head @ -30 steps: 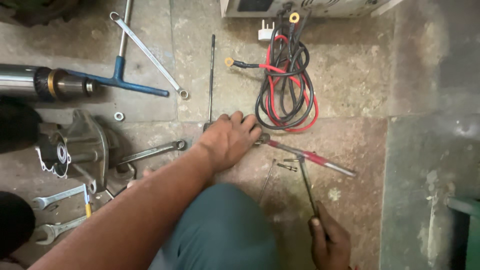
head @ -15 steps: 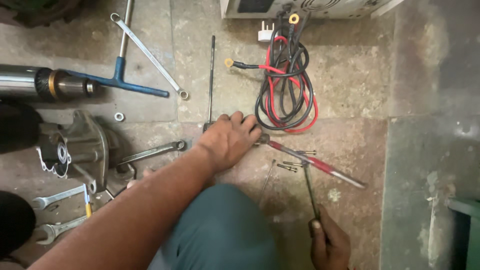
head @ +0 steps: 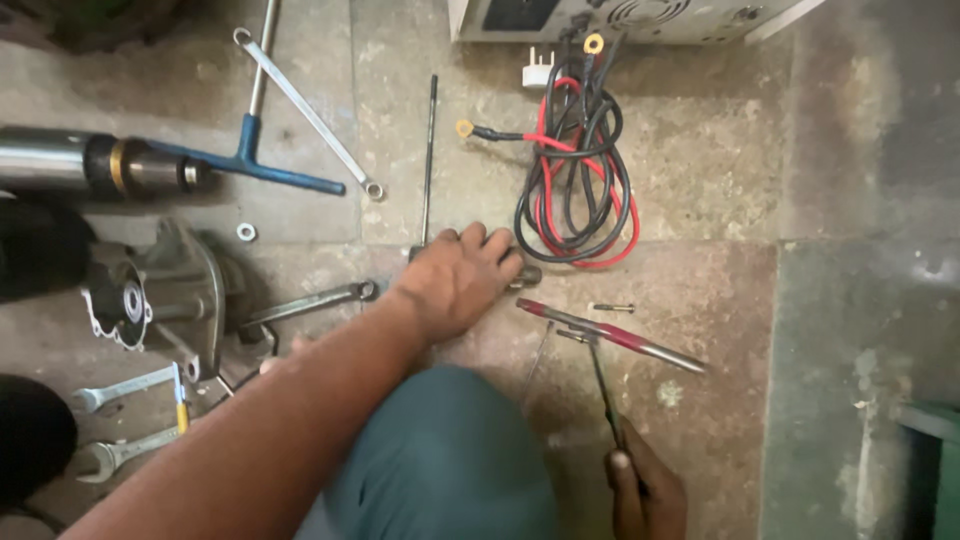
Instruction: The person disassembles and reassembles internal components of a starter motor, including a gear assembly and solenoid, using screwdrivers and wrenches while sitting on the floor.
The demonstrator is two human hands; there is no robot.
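Observation:
My left hand (head: 460, 278) lies knuckles up on the stone floor, fingers curled over a dark metal piece (head: 530, 275) that pokes out past the fingertips; most of it is hidden. A thin black rod (head: 428, 160) ends by this hand's wrist side. My right hand (head: 642, 492), at the bottom edge, grips a long thin dark tool (head: 603, 385). Its tip touches a red-handled tool (head: 610, 335) lying aslant on the floor. A small bolt (head: 611, 307) lies just above it. My knee in teal cloth (head: 440, 455) is between my arms.
A coil of red and black cables (head: 575, 190) lies before a white box (head: 620, 15). On the left are a blue T-handle wrench (head: 250, 160), a long spanner (head: 305, 110), a motor shaft (head: 90, 165), a grey housing (head: 180, 295), a washer (head: 246, 232) and several spanners (head: 125, 385).
The red-handled tool has shifted a little on the floor, and the thin tool's tip in my right hand has moved along it. My left hand has stayed put.

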